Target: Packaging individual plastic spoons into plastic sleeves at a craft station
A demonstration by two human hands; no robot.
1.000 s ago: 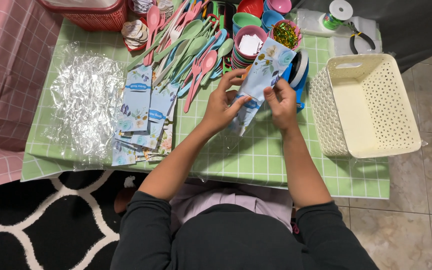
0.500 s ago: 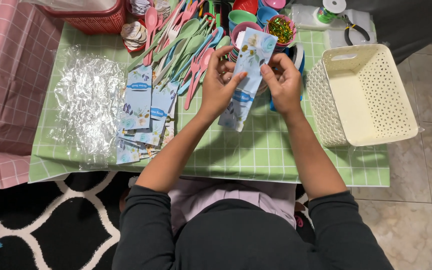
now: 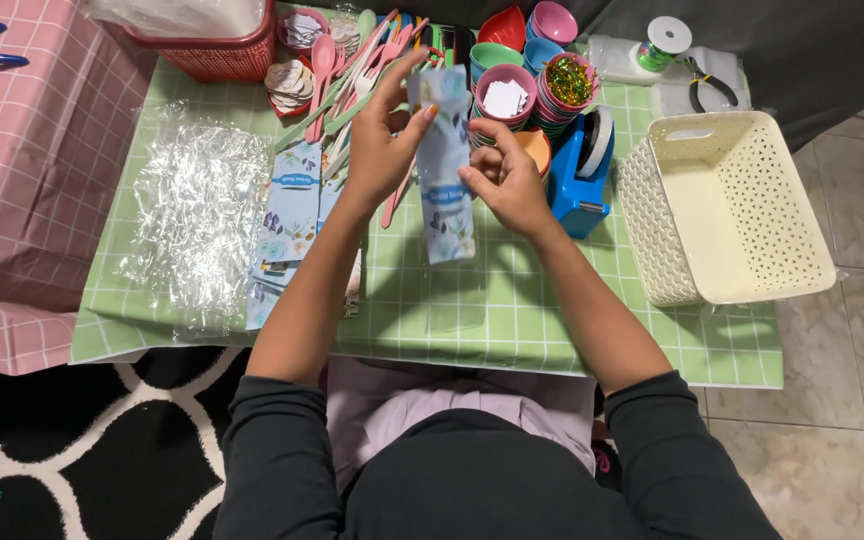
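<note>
While the left hand (image 3: 384, 140) pinches the top of the long floral card (image 3: 445, 165) above the green checked table (image 3: 512, 300), the right hand (image 3: 505, 182) grips its edge, probably mid-sleeving, so next comes careful sliding.

Blue floral card (image 3: 446, 170): a long, narrow paper card, pale blue with printed leaves and flowers and a darker blue label band near its middle, apparently inside a clear plastic sleeve whose transparent lower end reaches toward the near edge of the table. It is held upright above the green checked tablecloth, between the left hand (image 3: 382, 140), gripping its upper left edge, and the right hand (image 3: 507, 180), pinching its right edge. It hangs near the centre of the table, lengthwise far-to-near.
</note>
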